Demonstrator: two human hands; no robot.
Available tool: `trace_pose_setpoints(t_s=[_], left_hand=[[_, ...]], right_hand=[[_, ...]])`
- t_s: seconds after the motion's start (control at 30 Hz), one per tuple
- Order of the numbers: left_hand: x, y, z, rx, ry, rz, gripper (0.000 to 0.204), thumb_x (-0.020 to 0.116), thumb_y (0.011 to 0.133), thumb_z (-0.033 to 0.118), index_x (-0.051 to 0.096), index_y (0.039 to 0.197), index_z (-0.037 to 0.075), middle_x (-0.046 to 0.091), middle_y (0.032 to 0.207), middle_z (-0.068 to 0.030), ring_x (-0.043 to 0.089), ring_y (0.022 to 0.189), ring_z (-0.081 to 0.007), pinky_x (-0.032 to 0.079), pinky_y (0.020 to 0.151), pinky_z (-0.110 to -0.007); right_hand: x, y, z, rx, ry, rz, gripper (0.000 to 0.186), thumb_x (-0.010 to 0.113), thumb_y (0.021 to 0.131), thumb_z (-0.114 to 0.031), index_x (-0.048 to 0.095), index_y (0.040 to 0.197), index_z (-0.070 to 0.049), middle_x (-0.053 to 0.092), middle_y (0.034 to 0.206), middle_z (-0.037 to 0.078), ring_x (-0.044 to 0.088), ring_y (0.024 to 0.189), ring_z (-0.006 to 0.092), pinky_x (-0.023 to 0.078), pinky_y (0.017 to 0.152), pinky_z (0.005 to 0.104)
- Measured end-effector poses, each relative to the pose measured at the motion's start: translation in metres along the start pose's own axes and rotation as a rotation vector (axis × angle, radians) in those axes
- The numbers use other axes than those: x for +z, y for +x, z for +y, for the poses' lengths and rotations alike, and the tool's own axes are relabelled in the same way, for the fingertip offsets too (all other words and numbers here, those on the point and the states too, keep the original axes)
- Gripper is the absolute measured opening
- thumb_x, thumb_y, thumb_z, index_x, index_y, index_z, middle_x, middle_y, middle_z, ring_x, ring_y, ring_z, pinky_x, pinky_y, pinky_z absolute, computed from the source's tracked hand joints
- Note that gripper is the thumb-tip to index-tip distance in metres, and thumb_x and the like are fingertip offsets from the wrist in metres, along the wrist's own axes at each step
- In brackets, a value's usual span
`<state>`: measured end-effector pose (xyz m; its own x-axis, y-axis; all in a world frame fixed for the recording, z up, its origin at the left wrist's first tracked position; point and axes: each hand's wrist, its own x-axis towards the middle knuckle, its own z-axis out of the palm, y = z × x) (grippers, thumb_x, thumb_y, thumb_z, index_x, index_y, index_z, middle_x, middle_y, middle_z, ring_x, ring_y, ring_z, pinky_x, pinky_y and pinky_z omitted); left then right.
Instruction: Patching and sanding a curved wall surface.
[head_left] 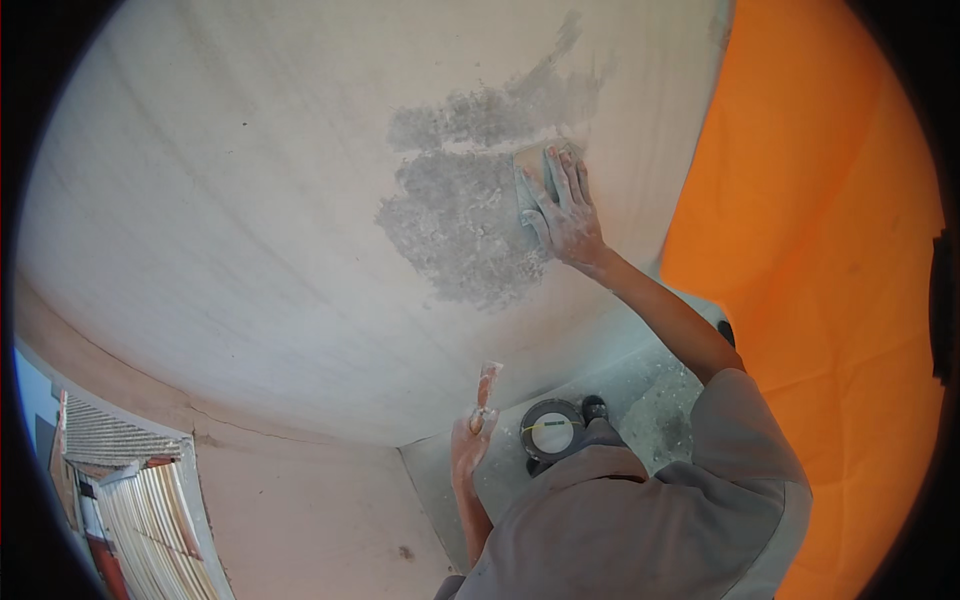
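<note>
The right grip (572,228) lies flat and open over a pad (530,162) on the wall (260,220), the grey patch (455,215) to its left; the left grip (470,442), lower, clasps a scraper (487,385). Even, full-face pressure should serve best.

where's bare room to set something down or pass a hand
Set down: dusty floor between the dark shoe and orange sheet. Pass a hand: pale wall left of the grey patch. Crowded: around the round container, close by the shoe, and the grey patch's right side, where the right hand lies over a flat pad.
</note>
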<state>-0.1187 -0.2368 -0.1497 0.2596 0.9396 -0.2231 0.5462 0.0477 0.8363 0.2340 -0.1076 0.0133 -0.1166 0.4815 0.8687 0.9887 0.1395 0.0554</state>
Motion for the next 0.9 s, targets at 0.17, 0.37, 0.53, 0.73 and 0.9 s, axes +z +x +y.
trace_pose_setpoints(t_s=[0.17, 0.37, 0.53, 0.73, 0.9], left_hand=[[-0.017, 0.000, 0.001, 0.022, 0.032, -0.027, 0.042, 0.072, 0.093, 0.041, 0.067, 0.093, 0.000, 0.049, 0.069, -0.0044, 0.047, 0.068, -0.0131, 0.043, 0.064, -0.037], [-0.023, -0.024, -0.015, 0.001, 0.023, 0.032, 0.040, 0.076, 0.091, 0.038, 0.067, 0.094, 0.000, 0.051, 0.069, -0.0055, 0.048, 0.067, -0.0139, 0.044, 0.063, -0.037], [-0.033, -0.036, -0.008, -0.117, 0.122, -0.008, 0.039, 0.076, 0.090, 0.038, 0.070, 0.099, 0.000, 0.053, 0.070, -0.0052, 0.049, 0.067, -0.0143, 0.044, 0.063, -0.037], [-0.032, -0.030, -0.025, -0.071, 0.069, 0.061, 0.038, 0.076, 0.090, 0.038, 0.069, 0.092, 0.000, 0.048, 0.066, -0.0027, 0.046, 0.065, -0.0135, 0.042, 0.061, -0.037], [-0.023, -0.024, 0.013, -0.014, 0.108, -0.006, 0.038, 0.076, 0.091, 0.037, 0.066, 0.093, 0.001, 0.045, 0.066, -0.0054, 0.043, 0.065, -0.0143, 0.042, 0.061, -0.038]], right_hand=[[0.031, -0.091, -0.022, -0.239, -0.023, -0.287, 0.065, 0.061, 0.096, -0.041, 0.044, 0.157, -0.025, 0.037, 0.163, 0.010, 0.036, 0.149, 0.0296, 0.023, 0.127, 0.0494], [0.030, -0.093, -0.016, -0.238, -0.097, -0.287, 0.070, 0.060, 0.094, -0.046, 0.042, 0.158, -0.023, 0.038, 0.163, 0.009, 0.035, 0.150, 0.0282, 0.020, 0.128, 0.0504], [0.025, -0.088, -0.018, -0.189, 0.028, -0.294, 0.077, 0.061, 0.092, -0.054, 0.041, 0.159, -0.023, 0.036, 0.164, 0.010, 0.033, 0.151, 0.0312, 0.018, 0.129, 0.0514], [-0.031, 0.075, 0.040, 0.384, 0.166, 0.440, 0.068, 0.041, 0.108, -0.041, 0.022, 0.165, -0.009, 0.010, 0.169, 0.028, 0.005, 0.157, 0.0464, 0.004, 0.126, 0.0592], [-0.060, 0.139, 0.080, 0.482, 0.086, 0.659, 0.063, 0.034, 0.111, -0.035, 0.016, 0.166, -0.009, 0.008, 0.171, 0.022, 0.002, 0.159, 0.0394, 0.000, 0.127, 0.0533]])
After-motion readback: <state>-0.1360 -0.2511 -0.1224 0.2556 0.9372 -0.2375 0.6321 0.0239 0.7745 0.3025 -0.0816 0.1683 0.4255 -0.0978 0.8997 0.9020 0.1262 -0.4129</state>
